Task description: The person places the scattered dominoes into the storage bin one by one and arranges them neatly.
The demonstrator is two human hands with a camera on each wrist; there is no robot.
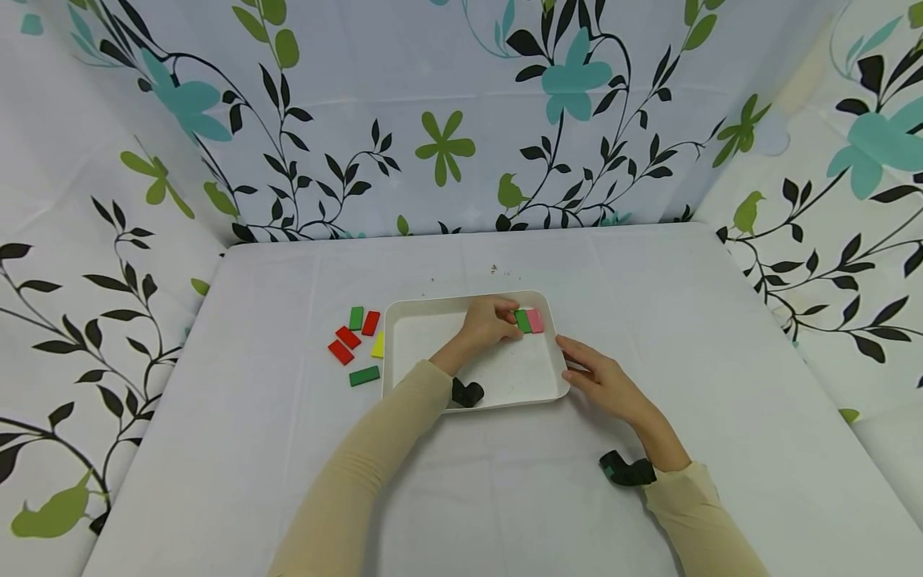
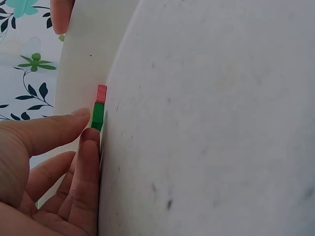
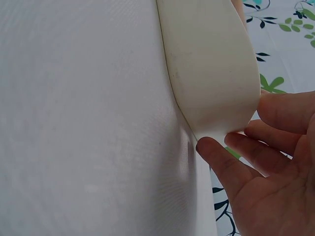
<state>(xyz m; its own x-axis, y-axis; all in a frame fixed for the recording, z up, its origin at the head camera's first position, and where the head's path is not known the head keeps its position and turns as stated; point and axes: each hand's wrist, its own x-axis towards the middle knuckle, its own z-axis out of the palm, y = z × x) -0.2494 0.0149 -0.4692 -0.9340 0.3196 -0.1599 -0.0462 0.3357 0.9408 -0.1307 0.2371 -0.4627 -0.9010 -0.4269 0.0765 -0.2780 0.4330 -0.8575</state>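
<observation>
A shallow white tray (image 1: 469, 377) lies on the table. In its upper right part, a green block (image 1: 522, 321) and a pink block (image 1: 534, 320) stand side by side, touching. My left hand (image 1: 490, 323) reaches into the tray and pinches the green block by thumb and forefinger. The left wrist view shows the fingertips (image 2: 89, 133) at the near end of the green block (image 2: 98, 116), with the pink block (image 2: 101, 93) beyond it. My right hand (image 1: 598, 377) rests against the tray's right edge, its extended fingers touching the outer wall (image 3: 216, 73).
Left of the tray lie several loose blocks: red (image 1: 348, 336), green (image 1: 364, 375) and a yellow one (image 1: 378, 344) partly hidden by the rim. Black wrist cameras (image 1: 627, 470) sit at both wrists. A patterned curtain (image 1: 447, 96) surrounds the white table (image 1: 238, 417).
</observation>
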